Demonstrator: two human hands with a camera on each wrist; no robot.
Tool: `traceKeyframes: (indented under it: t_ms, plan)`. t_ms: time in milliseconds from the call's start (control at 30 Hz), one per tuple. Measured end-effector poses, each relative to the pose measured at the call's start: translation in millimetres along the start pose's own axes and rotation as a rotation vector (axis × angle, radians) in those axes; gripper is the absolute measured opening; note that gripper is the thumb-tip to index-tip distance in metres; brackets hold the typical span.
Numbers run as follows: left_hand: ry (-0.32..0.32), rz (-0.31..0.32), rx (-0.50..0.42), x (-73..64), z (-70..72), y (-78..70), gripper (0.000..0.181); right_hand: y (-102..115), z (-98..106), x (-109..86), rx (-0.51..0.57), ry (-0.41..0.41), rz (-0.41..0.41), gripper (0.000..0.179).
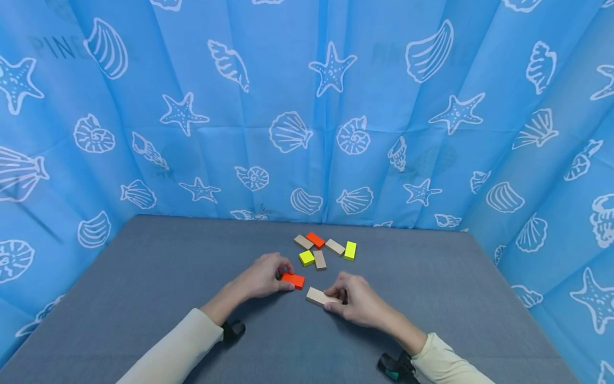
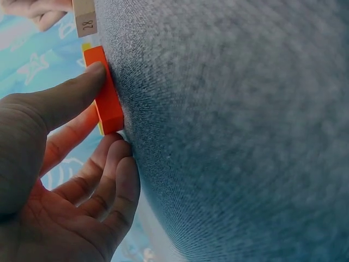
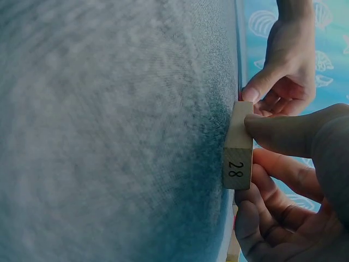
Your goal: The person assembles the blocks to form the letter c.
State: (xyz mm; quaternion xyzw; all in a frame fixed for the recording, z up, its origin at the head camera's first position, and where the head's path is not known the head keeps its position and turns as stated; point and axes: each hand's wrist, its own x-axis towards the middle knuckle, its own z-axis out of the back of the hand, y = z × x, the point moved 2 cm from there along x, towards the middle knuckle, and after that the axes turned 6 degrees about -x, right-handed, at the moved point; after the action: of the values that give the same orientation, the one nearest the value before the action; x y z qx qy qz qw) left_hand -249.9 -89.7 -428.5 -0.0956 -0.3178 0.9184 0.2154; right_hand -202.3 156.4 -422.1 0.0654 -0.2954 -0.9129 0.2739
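Between thumb and fingers, my left hand (image 1: 265, 276) pinches an orange block (image 1: 294, 280) flat on the grey table. In the left wrist view the thumb presses the long side of that orange block (image 2: 107, 93). Just to the right, my right hand (image 1: 360, 300) pinches a plain wooden block (image 1: 320, 297) by its near right part. The right wrist view shows the number 28 on the end of this wooden block (image 3: 236, 169). A small gap separates the two held blocks in the head view.
Behind the hands lies a loose group of blocks: an orange one (image 1: 315, 240), yellow ones (image 1: 350, 250) and several plain wooden ones (image 1: 320, 260). The grey table (image 1: 192, 245) ends at a blue curtain (image 1: 307, 176) with white shells and starfish.
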Motion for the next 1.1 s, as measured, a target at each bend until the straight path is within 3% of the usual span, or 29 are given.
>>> traceKeyframes:
  t_ms: [333,633,1100]
  plan:
    - [0.001,-0.005,-0.014,-0.6,0.9,-0.1,0.022,1,-1,-1.4,0.006,0.006,0.007,0.021]
    - [0.015,0.022,-0.018,1.6,0.8,0.2,0.023,4,-4,-2.2,0.040,0.084,0.019,0.025]
    - [0.019,-0.012,-0.020,4.3,-1.2,-2.2,0.025,13,-10,-4.9,0.119,0.176,0.075,0.023]
